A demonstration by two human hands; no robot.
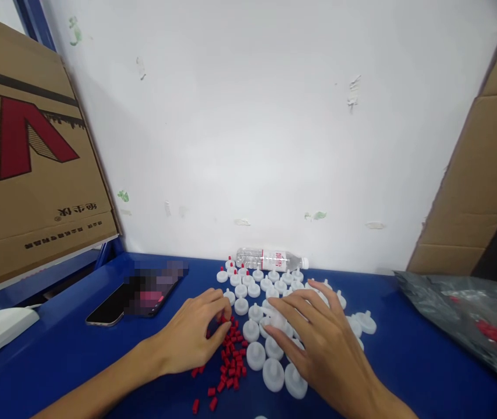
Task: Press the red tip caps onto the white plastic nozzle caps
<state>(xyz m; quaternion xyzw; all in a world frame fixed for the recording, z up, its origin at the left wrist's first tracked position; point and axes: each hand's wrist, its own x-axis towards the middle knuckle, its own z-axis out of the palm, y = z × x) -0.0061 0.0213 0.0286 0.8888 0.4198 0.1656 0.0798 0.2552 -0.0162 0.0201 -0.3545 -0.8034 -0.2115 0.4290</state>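
Note:
My left hand (200, 331) is curled over a pile of small red caps (233, 349), with thumb and fingertips drawn together. Whatever lies between those fingertips is hidden. Over a spread of white round caps with thin nozzles, my right hand (322, 331) has its thumb and index finger around one white nozzle cap (276, 318), which seems tilted with its nozzle to the left. Other white nozzle caps (273, 374) stand in front of and behind this hand. At the back left of the group, several white caps (222, 275) have red tips on their nozzles.
A clear plastic bottle (270, 259) lies by the white wall (248, 128). Two phones (109, 305) and a white power strip (2, 331) are on the left of the blue table (156, 396). A grey plastic bag (471, 326) lies right; cardboard (25, 151) stands left.

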